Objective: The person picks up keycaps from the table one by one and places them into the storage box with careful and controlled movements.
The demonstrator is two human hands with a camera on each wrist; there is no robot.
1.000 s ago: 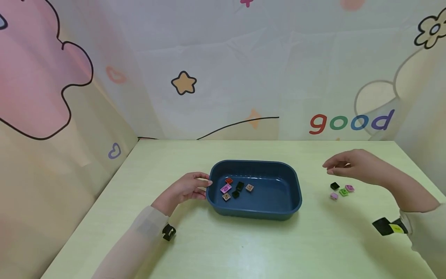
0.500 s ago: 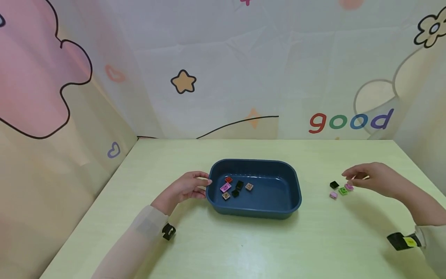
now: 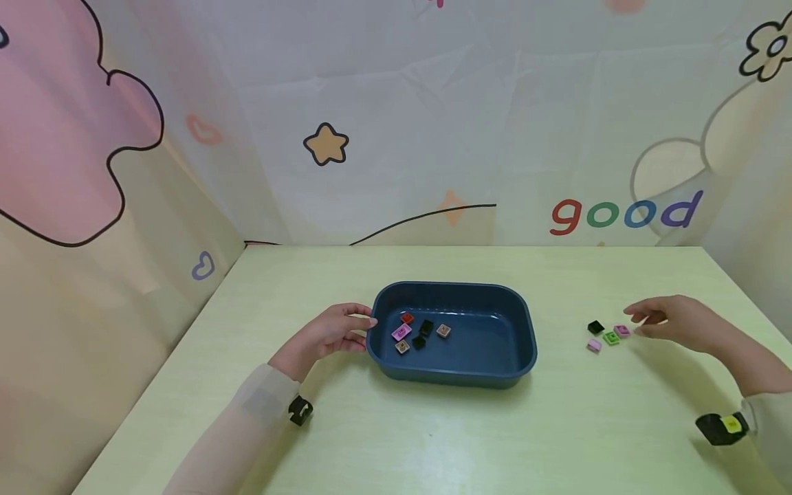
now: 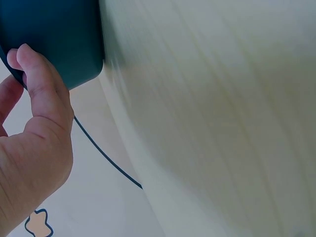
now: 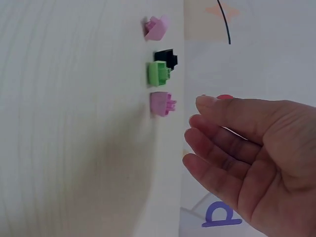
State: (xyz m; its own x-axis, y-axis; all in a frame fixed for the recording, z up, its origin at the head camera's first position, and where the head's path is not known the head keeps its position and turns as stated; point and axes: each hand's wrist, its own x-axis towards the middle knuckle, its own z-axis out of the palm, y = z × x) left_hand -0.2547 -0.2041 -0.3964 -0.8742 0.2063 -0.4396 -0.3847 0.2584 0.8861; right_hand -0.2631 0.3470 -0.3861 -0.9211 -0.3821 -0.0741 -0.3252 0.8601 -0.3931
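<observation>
My left hand (image 3: 328, 333) holds the left end of a dark blue plastic tub (image 3: 458, 378). In the left wrist view, the thumb (image 4: 42, 81) lies against the tub's outer wall (image 4: 79, 44) and another finger is at the rim. My right hand (image 3: 677, 322) hovers at the right, its fingers loosely bent with nothing between them. Just left of its fingertips lie a pink toy brick (image 3: 621, 331), a green brick (image 3: 611, 338), a black brick (image 3: 595, 327) and a paler pink brick (image 3: 594, 346). The right wrist view shows studs on the green brick (image 5: 159, 74).
Inside the tub's left half lie several small bricks: a red one (image 3: 406, 317), a pink one (image 3: 401, 332), tan ones and dark ones. The pale green table (image 3: 433, 440) ends at a printed cloth backdrop (image 3: 402, 137). A black band (image 3: 722, 429) is at the right sleeve.
My right hand has moved right and down, from above and left of the loose bricks to beside their right side. My left hand has stayed at the tub.
</observation>
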